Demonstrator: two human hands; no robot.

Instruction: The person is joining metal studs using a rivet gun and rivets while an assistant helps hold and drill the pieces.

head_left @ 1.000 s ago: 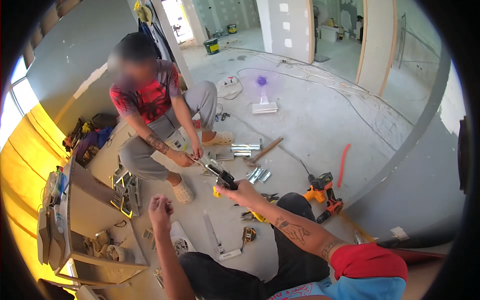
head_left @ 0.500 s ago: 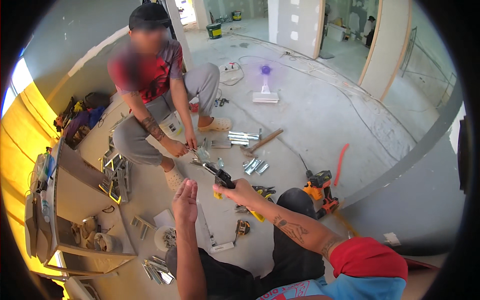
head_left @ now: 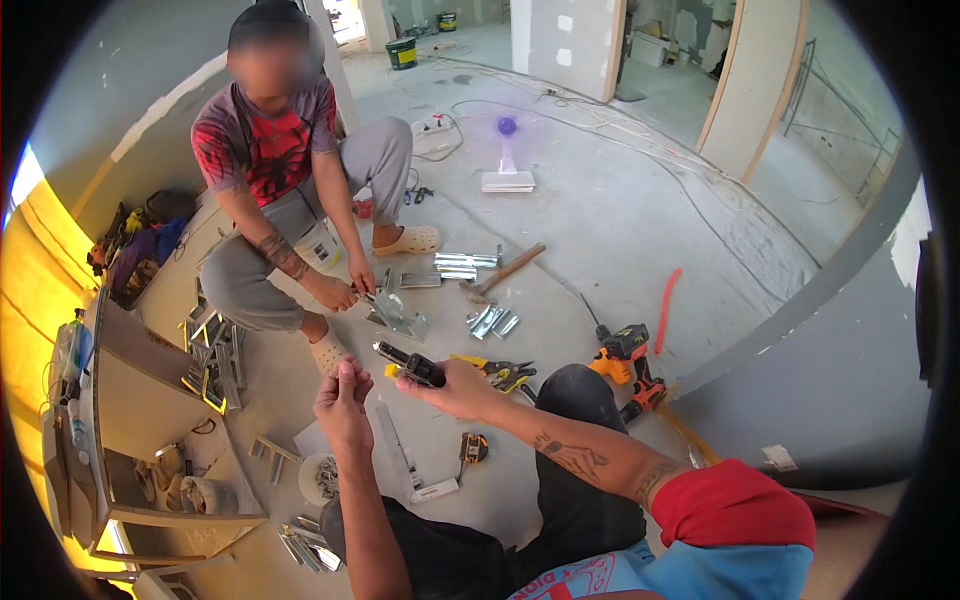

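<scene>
My right hand is wrapped round a riveter-like hand tool, black with a silver nose and a yellow part below. Its nose points left, toward the co-worker's foot and apart from the metal piece. My left hand is raised beside it, thumb and fingers pinched together; whatever is between them is too small to make out. Beyond my hands, a person sits low and holds a bent, shiny metal piece with both hands near the floor.
Yellow-handled snips, a tape measure and a square lie around my knees. A tub of small metal bits stands left. A hammer, cut metal pieces and a cordless drill lie farther out. A wooden cabinet stands left.
My right hand has drawn the tool back from the metal piece and turned it leftward. My left hand's fingers have gone from raised and held together to a pinch. The whole view has shifted slightly.
</scene>
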